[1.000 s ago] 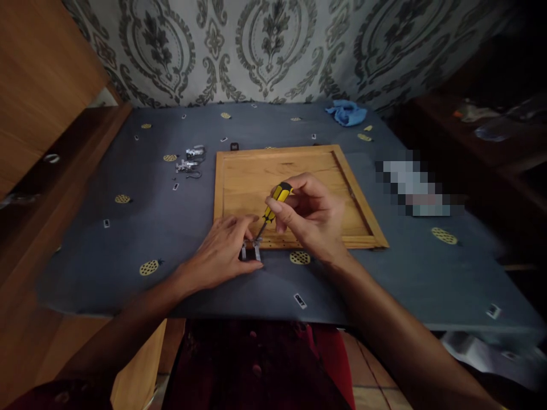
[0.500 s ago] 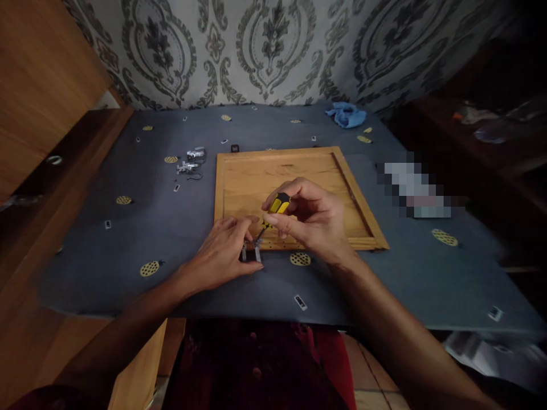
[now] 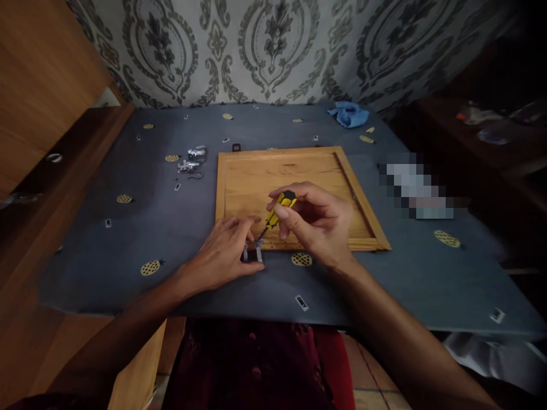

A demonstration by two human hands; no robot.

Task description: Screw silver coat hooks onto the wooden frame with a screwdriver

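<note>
A framed wooden panel (image 3: 282, 193) lies flat on the blue patterned cloth. At its near left edge is a metal hinge (image 3: 258, 251), partly covered by fingers. My left hand (image 3: 226, 249) grips the hinge between thumb and fingers against the panel's edge. My right hand (image 3: 320, 219) is closed on the handle of a yellow and black screwdriver (image 3: 280, 208). The screwdriver slants down to the left, its tip at the hinge; the screw under it is too small to make out.
More metal hinges (image 3: 190, 165) lie left of the panel. A blue cloth (image 3: 349, 114) is crumpled at the table's back right. A blurred-out object (image 3: 416, 185) sits right of the panel. The patterned curtain (image 3: 277, 51) hangs behind the table (image 3: 171, 228).
My right hand's fingers have shifted on the screwdriver handle, slightly to the right, and more of the yellow handle shows. My left hand has hardly moved.
</note>
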